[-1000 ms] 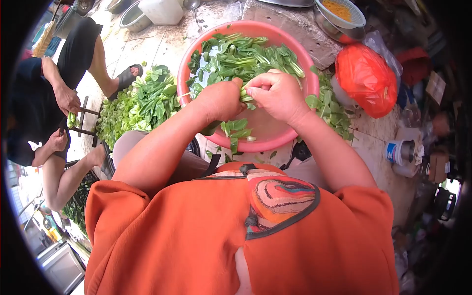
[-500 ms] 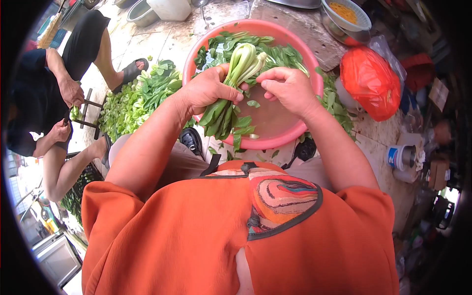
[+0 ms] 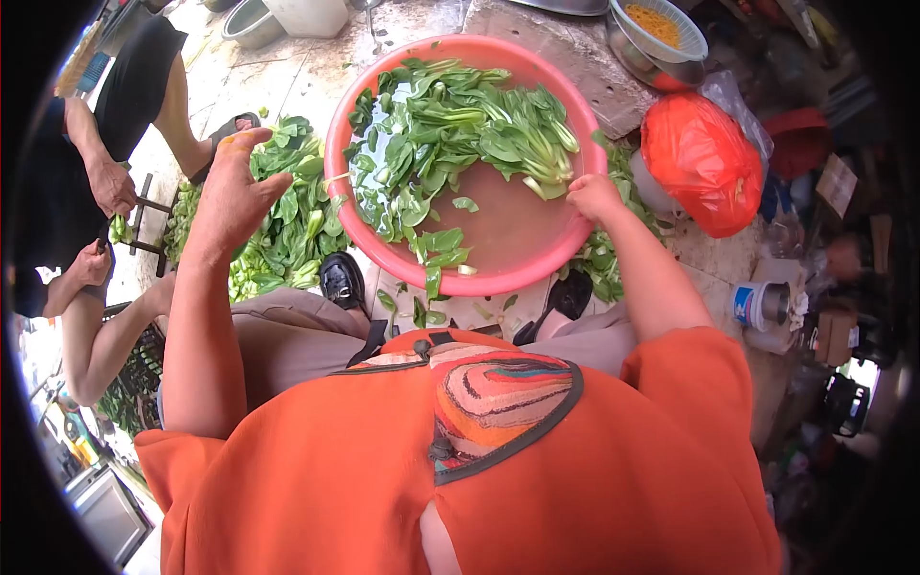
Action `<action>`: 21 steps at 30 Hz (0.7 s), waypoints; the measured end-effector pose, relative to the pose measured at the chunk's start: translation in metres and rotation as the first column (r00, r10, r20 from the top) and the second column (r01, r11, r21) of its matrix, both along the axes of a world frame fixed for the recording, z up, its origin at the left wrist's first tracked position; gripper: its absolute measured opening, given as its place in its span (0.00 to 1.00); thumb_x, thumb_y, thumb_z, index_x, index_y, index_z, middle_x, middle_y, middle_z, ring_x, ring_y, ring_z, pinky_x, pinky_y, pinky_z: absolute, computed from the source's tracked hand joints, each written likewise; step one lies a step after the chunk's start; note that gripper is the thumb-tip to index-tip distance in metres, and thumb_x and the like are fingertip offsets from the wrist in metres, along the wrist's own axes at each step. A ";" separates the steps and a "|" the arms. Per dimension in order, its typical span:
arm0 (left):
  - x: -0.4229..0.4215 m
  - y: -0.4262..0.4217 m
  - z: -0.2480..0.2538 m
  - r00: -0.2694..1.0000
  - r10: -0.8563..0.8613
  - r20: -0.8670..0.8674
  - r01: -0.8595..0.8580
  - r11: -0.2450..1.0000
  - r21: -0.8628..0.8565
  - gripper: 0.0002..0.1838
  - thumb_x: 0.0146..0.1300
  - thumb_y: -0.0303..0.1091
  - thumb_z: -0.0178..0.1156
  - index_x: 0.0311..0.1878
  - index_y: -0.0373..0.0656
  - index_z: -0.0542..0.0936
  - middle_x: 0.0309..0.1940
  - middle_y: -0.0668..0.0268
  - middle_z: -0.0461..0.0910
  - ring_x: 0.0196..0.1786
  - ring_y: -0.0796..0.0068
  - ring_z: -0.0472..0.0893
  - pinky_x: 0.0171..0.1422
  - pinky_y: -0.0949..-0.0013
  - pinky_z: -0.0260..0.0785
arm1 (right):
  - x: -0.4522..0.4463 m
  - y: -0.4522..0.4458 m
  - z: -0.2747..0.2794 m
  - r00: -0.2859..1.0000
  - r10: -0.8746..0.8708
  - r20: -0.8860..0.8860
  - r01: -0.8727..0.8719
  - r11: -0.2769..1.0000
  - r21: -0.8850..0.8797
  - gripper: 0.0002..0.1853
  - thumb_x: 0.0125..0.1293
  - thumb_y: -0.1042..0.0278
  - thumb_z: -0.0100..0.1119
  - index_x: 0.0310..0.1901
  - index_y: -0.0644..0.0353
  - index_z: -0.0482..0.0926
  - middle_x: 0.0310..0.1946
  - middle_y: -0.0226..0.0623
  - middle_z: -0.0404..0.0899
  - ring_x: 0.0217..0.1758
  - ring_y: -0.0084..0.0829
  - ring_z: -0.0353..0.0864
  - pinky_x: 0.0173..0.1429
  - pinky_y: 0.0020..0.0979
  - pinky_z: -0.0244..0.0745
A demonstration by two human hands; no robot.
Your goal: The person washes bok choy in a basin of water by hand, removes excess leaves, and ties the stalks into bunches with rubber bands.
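Observation:
A pink plastic basin [image 3: 340, 225] of cloudy water stands on the floor before me, with leafy bok choy [image 3: 450, 134] floating across its far and left side. My left hand [image 3: 233, 196] is left of the basin, over a pile of bok choy [image 3: 305, 177] on the floor. Its thumb and fingers are spread, and it holds nothing. At the basin's right rim, my right hand [image 3: 596, 198] has its fingers pinched together beside the pale stem end of a bok choy bunch [image 3: 548, 172]. Whether anything is between those fingers is too small to see.
On the left a person in dark clothes [image 3: 113, 187] sits holding a small green vegetable [image 3: 119, 228]. More greens [image 3: 604, 264] lie right of the basin. Nearby are a red plastic bag [image 3: 702, 168], a colander [image 3: 661, 29], a grey tub [image 3: 252, 24] and a white-and-blue bucket [image 3: 762, 305].
The bok choy bunch has left my left hand, and a bunch now lies in the basin's right side. My left hand swung left and opened; my right hand moved right and down to the rim.

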State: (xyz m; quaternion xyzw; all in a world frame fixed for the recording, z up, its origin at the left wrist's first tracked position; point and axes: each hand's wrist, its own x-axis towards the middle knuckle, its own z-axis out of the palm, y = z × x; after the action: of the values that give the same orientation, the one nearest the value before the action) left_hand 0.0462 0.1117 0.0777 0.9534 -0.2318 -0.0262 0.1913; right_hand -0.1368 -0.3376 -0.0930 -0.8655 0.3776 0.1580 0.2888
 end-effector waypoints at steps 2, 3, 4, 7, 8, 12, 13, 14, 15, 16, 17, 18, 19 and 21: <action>-0.018 -0.026 0.015 0.982 -0.055 -0.179 0.047 0.998 -0.051 0.30 0.53 0.30 0.66 0.61 0.42 0.71 0.63 0.52 0.68 0.67 0.55 0.68 0.71 0.62 0.59 | 0.000 -0.006 -0.016 0.999 0.025 0.022 -0.024 0.997 -0.074 0.15 0.54 0.64 0.62 0.44 0.57 0.83 0.37 0.41 0.85 0.41 0.38 0.85 0.49 0.34 0.78; -0.025 -0.037 0.017 0.978 -0.102 -0.181 0.093 0.994 -0.060 0.30 0.53 0.30 0.67 0.61 0.42 0.71 0.63 0.52 0.67 0.67 0.54 0.68 0.71 0.62 0.59 | 0.003 -0.007 -0.018 0.997 0.054 0.051 -0.045 0.988 -0.149 0.17 0.54 0.64 0.63 0.46 0.56 0.82 0.41 0.42 0.85 0.47 0.40 0.84 0.54 0.35 0.76; -0.027 -0.045 0.017 0.972 -0.149 -0.180 0.138 0.988 -0.071 0.30 0.53 0.30 0.67 0.61 0.43 0.71 0.63 0.52 0.67 0.67 0.53 0.68 0.71 0.61 0.60 | 0.009 -0.008 -0.021 0.997 0.054 0.050 -0.046 0.988 -0.150 0.17 0.54 0.64 0.63 0.46 0.56 0.82 0.41 0.42 0.85 0.47 0.40 0.84 0.54 0.35 0.76; -0.031 -0.064 0.007 0.946 -0.293 -0.136 0.284 0.956 -0.079 0.30 0.52 0.28 0.68 0.60 0.44 0.71 0.65 0.52 0.64 0.65 0.49 0.69 0.69 0.59 0.63 | 0.025 0.006 -0.032 0.998 0.051 0.019 -0.048 0.990 -0.131 0.26 0.54 0.64 0.66 0.56 0.57 0.76 0.47 0.44 0.81 0.52 0.41 0.80 0.58 0.36 0.73; -0.032 -0.070 0.007 0.933 -0.319 -0.168 0.309 0.947 -0.083 0.30 0.52 0.28 0.68 0.60 0.44 0.71 0.66 0.53 0.64 0.65 0.49 0.70 0.69 0.59 0.63 | 0.030 0.007 -0.039 0.998 0.053 0.017 -0.050 0.990 -0.130 0.26 0.54 0.64 0.66 0.56 0.57 0.76 0.47 0.44 0.81 0.52 0.41 0.80 0.58 0.36 0.73; -0.030 -0.082 -0.007 0.919 -0.329 -0.219 0.333 0.943 -0.019 0.31 0.50 0.28 0.69 0.59 0.44 0.70 0.66 0.53 0.63 0.64 0.48 0.71 0.65 0.58 0.67 | 0.043 0.018 -0.064 0.993 0.117 0.012 -0.110 0.956 -0.271 0.28 0.55 0.63 0.65 0.59 0.55 0.72 0.57 0.48 0.72 0.61 0.45 0.72 0.63 0.40 0.69; -0.028 -0.082 -0.012 0.921 -0.337 -0.194 0.344 0.939 0.001 0.32 0.49 0.28 0.69 0.59 0.45 0.70 0.66 0.53 0.63 0.63 0.48 0.70 0.64 0.57 0.68 | 0.044 0.021 -0.076 0.995 0.086 0.042 -0.070 0.950 -0.303 0.26 0.56 0.63 0.64 0.57 0.56 0.72 0.55 0.48 0.73 0.60 0.46 0.73 0.62 0.41 0.69; -0.027 -0.083 -0.013 0.922 -0.332 -0.199 0.340 0.940 0.007 0.32 0.49 0.28 0.69 0.59 0.45 0.70 0.66 0.53 0.63 0.63 0.48 0.70 0.64 0.57 0.68 | 0.044 0.024 -0.085 0.996 0.053 0.070 -0.026 0.942 -0.334 0.24 0.57 0.62 0.63 0.55 0.57 0.72 0.54 0.49 0.74 0.59 0.47 0.73 0.61 0.42 0.70; -0.027 -0.085 -0.013 0.920 -0.318 -0.229 0.333 0.943 0.028 0.32 0.49 0.28 0.69 0.59 0.45 0.70 0.66 0.53 0.63 0.63 0.48 0.71 0.64 0.57 0.68 | 0.044 0.033 -0.087 0.996 0.054 0.066 -0.029 0.944 -0.329 0.24 0.57 0.62 0.63 0.55 0.57 0.72 0.54 0.49 0.74 0.59 0.47 0.73 0.61 0.42 0.70; -0.026 -0.087 -0.014 0.917 -0.304 -0.257 0.326 0.944 0.047 0.31 0.49 0.28 0.68 0.59 0.45 0.70 0.66 0.53 0.63 0.63 0.48 0.71 0.63 0.57 0.69 | 0.045 0.046 -0.086 0.992 0.074 0.097 -0.048 0.967 -0.251 0.24 0.58 0.60 0.62 0.55 0.56 0.70 0.54 0.49 0.74 0.58 0.48 0.74 0.61 0.43 0.70; -0.026 -0.089 -0.015 0.917 -0.303 -0.262 0.326 0.944 0.049 0.31 0.49 0.28 0.68 0.59 0.45 0.70 0.66 0.53 0.63 0.63 0.48 0.71 0.63 0.57 0.69 | 0.046 0.060 -0.084 0.987 0.092 0.130 -0.068 0.982 -0.174 0.24 0.58 0.58 0.61 0.55 0.55 0.69 0.53 0.48 0.73 0.57 0.48 0.74 0.61 0.45 0.70; -0.026 -0.091 -0.016 0.903 -0.315 -0.290 0.343 0.938 0.049 0.31 0.49 0.28 0.68 0.59 0.45 0.70 0.66 0.53 0.63 0.62 0.48 0.72 0.62 0.57 0.69 | 0.047 0.072 -0.079 0.980 0.171 0.103 -0.160 0.981 -0.107 0.25 0.59 0.56 0.59 0.55 0.56 0.65 0.51 0.50 0.76 0.54 0.49 0.76 0.60 0.45 0.70; -0.027 -0.092 -0.016 0.890 -0.326 -0.319 0.359 0.932 0.049 0.31 0.50 0.28 0.68 0.59 0.45 0.70 0.66 0.53 0.63 0.60 0.48 0.74 0.61 0.56 0.70 | 0.046 0.079 -0.078 0.961 0.261 0.091 -0.257 0.965 -0.055 0.24 0.58 0.57 0.58 0.54 0.56 0.67 0.49 0.50 0.77 0.52 0.50 0.77 0.59 0.45 0.71; -0.029 -0.094 -0.016 0.881 -0.348 -0.320 0.385 0.921 0.056 0.31 0.50 0.29 0.68 0.60 0.45 0.70 0.66 0.53 0.63 0.58 0.48 0.75 0.60 0.56 0.71 | 0.046 0.082 -0.082 0.932 0.352 0.087 -0.353 0.936 0.001 0.23 0.58 0.58 0.58 0.54 0.56 0.68 0.47 0.50 0.79 0.51 0.50 0.78 0.57 0.45 0.72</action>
State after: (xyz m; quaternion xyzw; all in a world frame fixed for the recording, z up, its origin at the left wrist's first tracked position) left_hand 0.0170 0.0181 0.0612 0.8863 -0.3739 -0.2218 0.1595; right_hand -0.0911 -0.2555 -0.1745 -0.9227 0.2024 0.1732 0.2787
